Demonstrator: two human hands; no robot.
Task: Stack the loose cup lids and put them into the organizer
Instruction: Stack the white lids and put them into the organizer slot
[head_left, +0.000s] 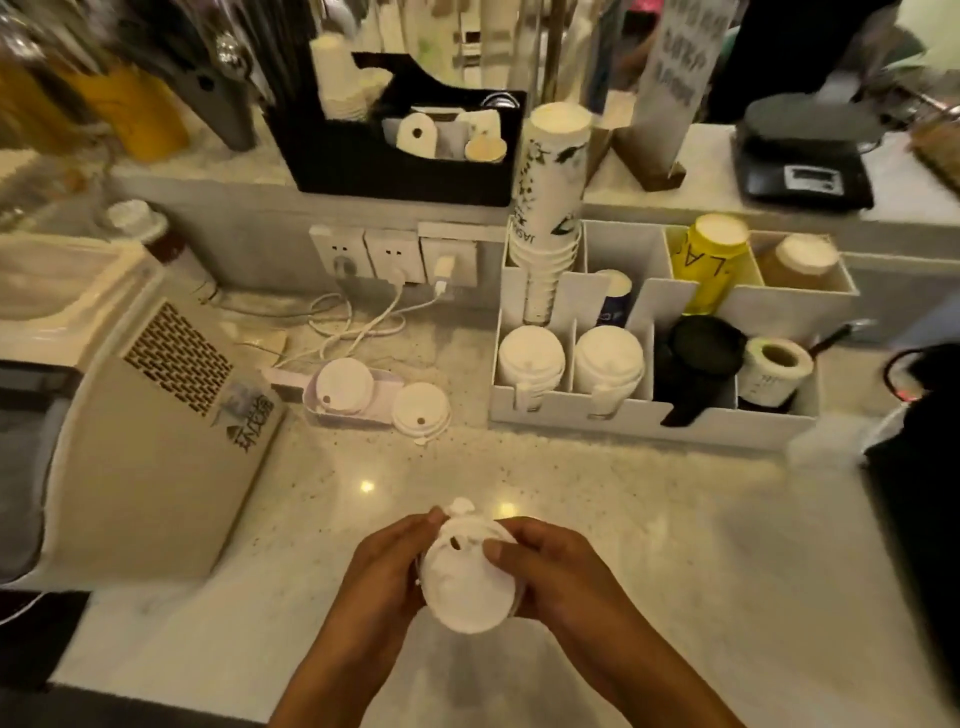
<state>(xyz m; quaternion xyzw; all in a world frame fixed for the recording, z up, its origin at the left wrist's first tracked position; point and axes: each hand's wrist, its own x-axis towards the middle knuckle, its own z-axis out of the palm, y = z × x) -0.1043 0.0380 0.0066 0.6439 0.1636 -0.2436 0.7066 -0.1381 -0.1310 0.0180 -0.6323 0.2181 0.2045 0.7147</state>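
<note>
Lower centre of frame: left hand (384, 566) and right hand (550, 566) both clasp a stack of white lids (465, 582) above the counter (675, 519). Two loose lids remain mid-frame: one (344, 385) propped in a small tray (384, 410), one (421, 409) beside it. White organizer (649, 415) sits right of centre.

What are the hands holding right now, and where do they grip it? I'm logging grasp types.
A white cup lid, possibly a small stack, held above the counter: left hand on its left rim, right hand on its right rim, thumb on top.
</note>
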